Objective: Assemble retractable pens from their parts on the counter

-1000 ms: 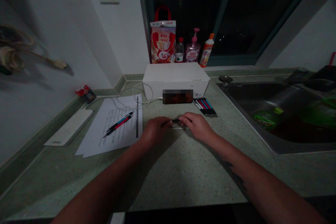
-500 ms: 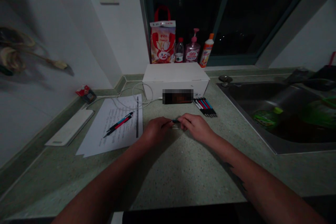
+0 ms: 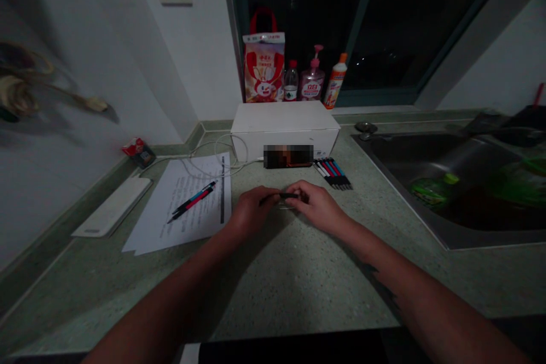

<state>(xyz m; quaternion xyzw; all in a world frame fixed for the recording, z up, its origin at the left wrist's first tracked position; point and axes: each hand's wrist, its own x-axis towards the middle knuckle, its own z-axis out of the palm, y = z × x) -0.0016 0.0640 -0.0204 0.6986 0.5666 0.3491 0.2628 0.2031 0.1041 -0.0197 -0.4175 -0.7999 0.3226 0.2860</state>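
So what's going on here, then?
A person at a speckled green countertop is holding a slim dark pen-like piece between their left hand and right hand. Two pens lie on a printed sheet to the left, and a row of pens lies ahead.

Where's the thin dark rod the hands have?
The thin dark rod is centre frame in the head view, held between the left hand and right hand over the green countertop, paper sheet to its left, row of pens ahead right.
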